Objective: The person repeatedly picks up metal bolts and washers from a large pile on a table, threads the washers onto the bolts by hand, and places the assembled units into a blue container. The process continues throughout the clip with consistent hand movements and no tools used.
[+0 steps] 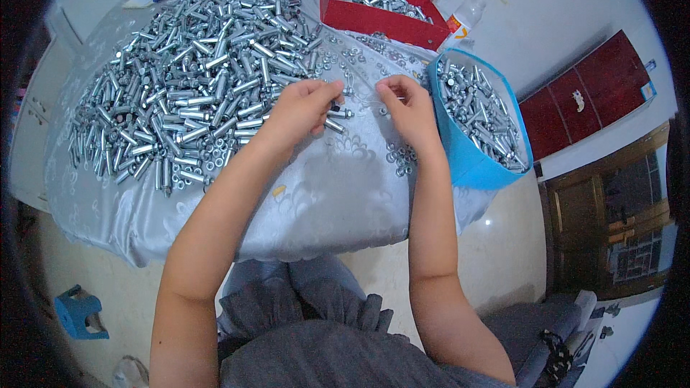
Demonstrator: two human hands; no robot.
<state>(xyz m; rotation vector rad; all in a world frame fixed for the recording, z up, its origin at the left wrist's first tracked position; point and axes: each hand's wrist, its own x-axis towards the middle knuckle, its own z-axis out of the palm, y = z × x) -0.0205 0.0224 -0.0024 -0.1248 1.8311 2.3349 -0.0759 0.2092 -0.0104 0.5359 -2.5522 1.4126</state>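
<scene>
A large heap of shiny metal expansion bolts covers the left and middle of the table. At its right edge my left hand is closed, thumb and forefinger pressed together, with a few bolts sticking out from under its fingers. Across a small gap, my right hand is curled in a pinch beside the blue container. Whatever sits between its fingertips is too small to make out. Loose nuts lie below the right wrist, and more small nuts and washers are scattered beyond both hands.
A blue open container full of bolts stands at the table's right edge. Behind it are a red box with more bolts and a plastic bottle. A shiny pale tablecloth covers the table. A blue stool stands on the floor, left.
</scene>
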